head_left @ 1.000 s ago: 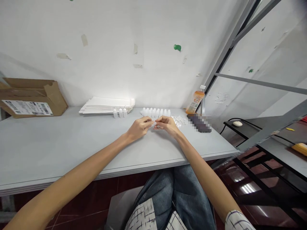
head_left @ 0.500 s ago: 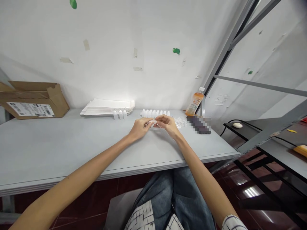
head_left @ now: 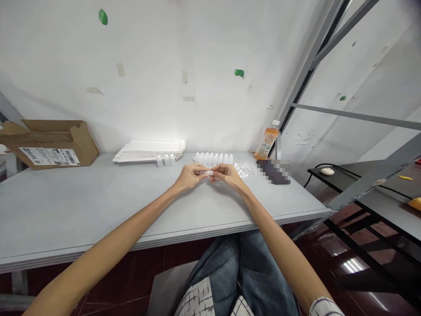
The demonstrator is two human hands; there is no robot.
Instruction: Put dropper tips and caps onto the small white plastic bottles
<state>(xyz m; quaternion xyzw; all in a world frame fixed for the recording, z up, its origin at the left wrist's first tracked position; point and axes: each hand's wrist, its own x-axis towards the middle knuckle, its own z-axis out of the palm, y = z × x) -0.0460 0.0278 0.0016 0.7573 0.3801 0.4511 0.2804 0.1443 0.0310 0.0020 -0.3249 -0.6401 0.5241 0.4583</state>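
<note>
Between my two hands is a small clear plastic piece (head_left: 206, 173), held lying sideways above the table; its exact kind is too small to tell. My left hand (head_left: 188, 177) pinches its left end between thumb and fingers. At the other end, the fingertips of my right hand (head_left: 229, 174) are closed on it. Just behind the hands stands a row of small white plastic bottles (head_left: 215, 158). A pile of small white and clear pieces (head_left: 246, 168) lies right of my right hand. Three small bottles with thin tips (head_left: 166, 161) stand upright to the left.
A stack of white sheets (head_left: 144, 150) lies by the wall on the grey table (head_left: 98, 206). An opened cardboard box (head_left: 49, 145) sits far left. An orange drink bottle (head_left: 267, 142) and a pixelated dark object (head_left: 273, 172) are at the right, near a metal frame (head_left: 358, 114).
Both hands have come slightly lower in view, and the clear piece between them shows more plainly. The camera view has shifted a little. The bottles stand as before.
</note>
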